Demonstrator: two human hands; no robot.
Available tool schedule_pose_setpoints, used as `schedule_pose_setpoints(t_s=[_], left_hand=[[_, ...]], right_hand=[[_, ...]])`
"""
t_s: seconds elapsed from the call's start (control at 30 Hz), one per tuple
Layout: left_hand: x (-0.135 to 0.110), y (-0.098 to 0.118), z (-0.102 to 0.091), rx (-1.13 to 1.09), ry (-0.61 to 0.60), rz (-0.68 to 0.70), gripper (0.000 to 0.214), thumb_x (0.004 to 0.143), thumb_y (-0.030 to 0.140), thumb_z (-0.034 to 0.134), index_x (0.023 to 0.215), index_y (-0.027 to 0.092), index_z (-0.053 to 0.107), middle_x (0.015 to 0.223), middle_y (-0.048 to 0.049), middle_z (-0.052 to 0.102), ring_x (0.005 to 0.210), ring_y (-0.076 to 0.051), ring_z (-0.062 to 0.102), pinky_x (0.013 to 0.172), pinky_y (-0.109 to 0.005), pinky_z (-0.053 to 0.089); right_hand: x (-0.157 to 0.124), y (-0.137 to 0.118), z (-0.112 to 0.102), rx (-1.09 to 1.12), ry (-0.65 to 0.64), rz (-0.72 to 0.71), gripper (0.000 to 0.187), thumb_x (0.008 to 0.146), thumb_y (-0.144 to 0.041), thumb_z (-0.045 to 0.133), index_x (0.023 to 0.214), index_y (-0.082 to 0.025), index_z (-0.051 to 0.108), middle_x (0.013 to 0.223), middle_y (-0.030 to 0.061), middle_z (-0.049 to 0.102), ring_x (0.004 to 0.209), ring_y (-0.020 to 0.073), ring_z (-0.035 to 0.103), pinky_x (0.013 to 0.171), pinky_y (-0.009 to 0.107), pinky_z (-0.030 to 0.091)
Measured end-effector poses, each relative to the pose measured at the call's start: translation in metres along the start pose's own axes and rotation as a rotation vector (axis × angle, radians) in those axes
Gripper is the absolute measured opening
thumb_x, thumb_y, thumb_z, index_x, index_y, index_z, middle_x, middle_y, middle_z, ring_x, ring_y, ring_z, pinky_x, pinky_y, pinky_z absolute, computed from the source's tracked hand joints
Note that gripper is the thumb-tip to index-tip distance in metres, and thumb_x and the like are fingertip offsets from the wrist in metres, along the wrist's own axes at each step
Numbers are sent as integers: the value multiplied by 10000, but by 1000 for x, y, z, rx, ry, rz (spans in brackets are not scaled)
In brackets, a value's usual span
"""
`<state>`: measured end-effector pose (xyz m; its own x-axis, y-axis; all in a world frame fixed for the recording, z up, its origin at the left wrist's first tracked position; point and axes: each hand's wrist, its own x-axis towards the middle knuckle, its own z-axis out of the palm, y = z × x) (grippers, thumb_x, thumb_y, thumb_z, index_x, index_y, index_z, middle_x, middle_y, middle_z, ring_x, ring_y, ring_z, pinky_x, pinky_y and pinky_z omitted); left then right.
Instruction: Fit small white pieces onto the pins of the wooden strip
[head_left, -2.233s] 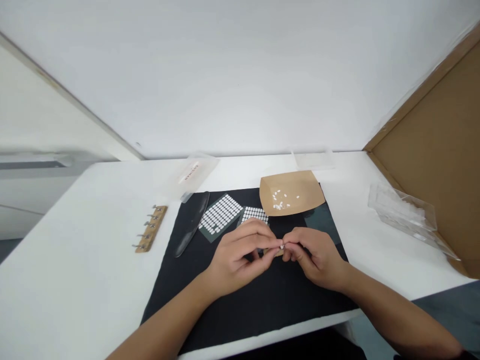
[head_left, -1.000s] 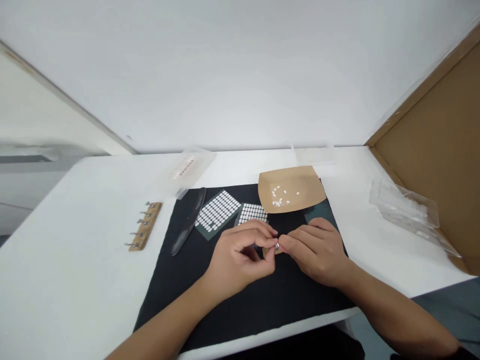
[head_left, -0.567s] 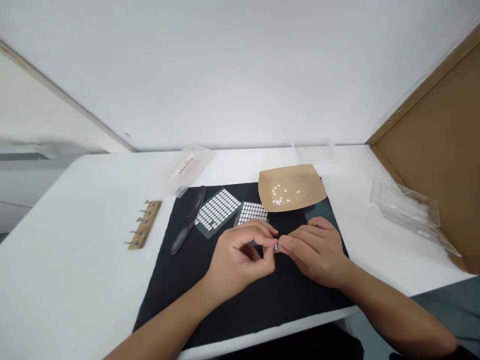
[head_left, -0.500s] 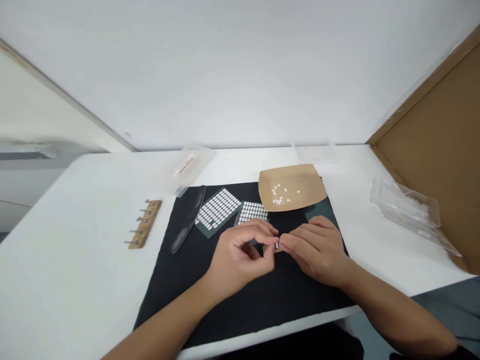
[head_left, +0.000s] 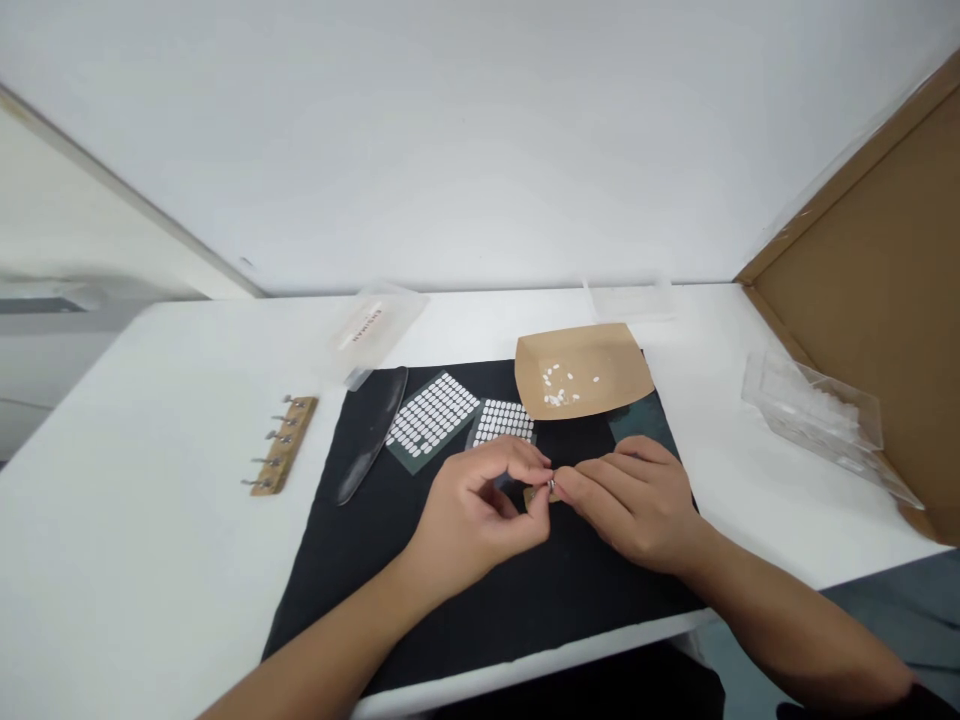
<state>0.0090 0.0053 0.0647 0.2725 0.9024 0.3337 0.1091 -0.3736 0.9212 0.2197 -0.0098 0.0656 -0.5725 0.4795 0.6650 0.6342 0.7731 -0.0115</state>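
Note:
Over the black cloth (head_left: 450, 610), my left hand (head_left: 480, 505) pinches with thumb and forefinger at a small silvery piece (head_left: 552, 485). My right hand (head_left: 637, 500) meets it there, its fingers closed on the piece from the other side. Fingertips cover most of this piece, so its kind cannot be made out. Just below shows a bit of a light brown strip (head_left: 534, 496), mostly hidden by the hands. Two dark sheets with rows of white oval stickers, a larger one (head_left: 433, 415) and a smaller one (head_left: 504, 420), lie beyond my left hand.
A brown paper tray (head_left: 615, 372) holds several loose white ovals. Left of the cloth lies a wooden strip (head_left: 289, 445) with several metal clips. A dark curved object (head_left: 375, 440), a clear pouch (head_left: 382, 325), a clear plastic box (head_left: 817, 405) and a cardboard panel (head_left: 877, 250) surround the work area.
The whole view has shifted slightly. Both hands stay together at the small silvery piece, with only slight finger movement, and less of the piece shows now.

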Motion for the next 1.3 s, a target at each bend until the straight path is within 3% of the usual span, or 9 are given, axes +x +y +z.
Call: schedule_pose_setpoints(t_s=[0.3,0.5,0.73,0.93,1.3], left_hand=[[-4,2,1,212,56,95,100,812,76,707,771,167,707,796,-64,741,722,-161,735,389,-108,476],[-7,1,2,226,84,32,109,798,93,713,738,177,678,783,-45,739,707,-147,717,423,-125,494],[-6,0,3,11,87,-163,66,764,126,726,718,170,709,766,-62,747,716,-186,729,446,-189,564],[-5,1,3,-260,46,-341,61,723,117,761,773,148,744,787,-51,723,665,-185,710,362,-228,601],[-5,-2,-2,-398,-46,-383,162,853,256,799,937,117,800,917,-88,716,691,-178,720,361,-218,624]], right_hand=[[-3,-8,6,-71,-39,-10,92,1029,-127,689,1117,-108,707,886,28,807,710,129,684,697,356,461],[0,-9,7,-46,-36,7,81,1033,-123,683,1107,-112,713,873,39,803,728,137,702,685,362,439],[0,-7,7,6,-27,43,50,1046,-149,678,1091,-139,694,890,16,815,693,125,705,680,358,419],[1,-6,7,79,15,78,30,1034,-131,689,1059,-136,674,876,4,820,671,104,708,682,341,408],[1,-1,8,157,18,155,48,1075,-191,638,1058,-185,683,865,-12,829,695,98,735,688,310,425]])
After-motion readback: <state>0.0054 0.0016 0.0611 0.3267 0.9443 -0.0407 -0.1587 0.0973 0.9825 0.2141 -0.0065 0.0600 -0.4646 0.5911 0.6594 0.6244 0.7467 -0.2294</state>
